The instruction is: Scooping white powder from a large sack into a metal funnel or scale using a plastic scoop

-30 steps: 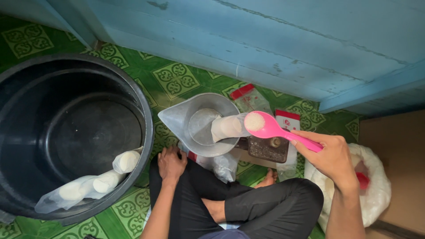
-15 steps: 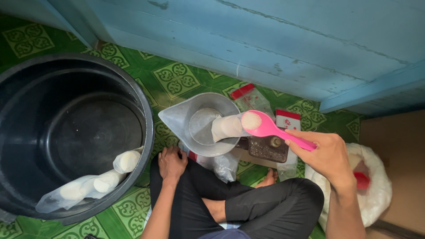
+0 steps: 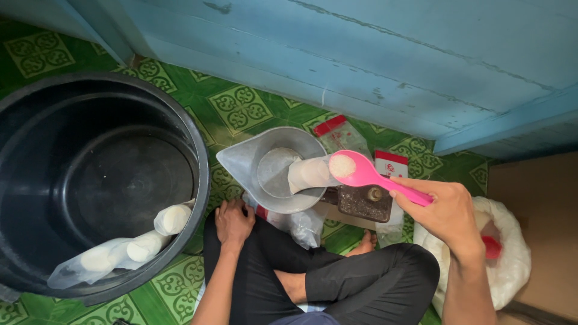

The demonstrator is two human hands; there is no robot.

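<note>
two clear packets with red tops (image 3: 338, 133) (image 3: 391, 164) lie on the floor by the blue wall (image 3: 361, 60).

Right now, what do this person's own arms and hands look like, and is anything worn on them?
Both forearms are bare: no sleeves, gloves, watch or bracelets show. The left hand and right hand carry no rings that I can make out. The fingernails look short and unpainted. The only clothing in view is dark trousers on the crossed legs.
</note>
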